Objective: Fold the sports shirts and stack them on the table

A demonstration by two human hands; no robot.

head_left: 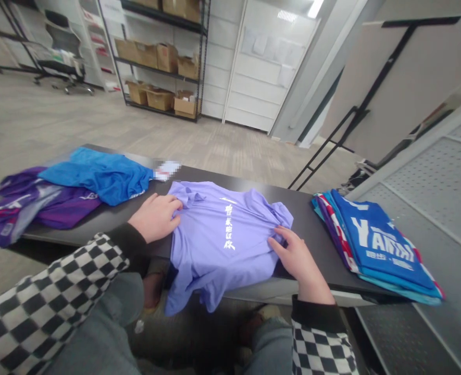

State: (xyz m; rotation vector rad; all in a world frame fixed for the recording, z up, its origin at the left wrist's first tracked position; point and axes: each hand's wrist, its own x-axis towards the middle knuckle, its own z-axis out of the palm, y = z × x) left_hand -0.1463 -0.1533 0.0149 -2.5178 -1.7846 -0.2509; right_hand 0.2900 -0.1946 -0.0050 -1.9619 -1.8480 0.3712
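A lavender T-shirt with white vertical lettering is spread across the dark bench, its lower part hanging over the near edge. My left hand has its fingers curled on the shirt's left side, by a bunched sleeve. On the opposite side my right hand grips the fabric between thumb and fingers, and creases run out from there. The cloth hides part of the fingertips.
To the left lie a crumpled blue shirt and purple garments, beside a pixelated white item. A stack of folded jerseys sits at the right end of the bench, near a perforated panel. Shelves with cardboard boxes stand behind.
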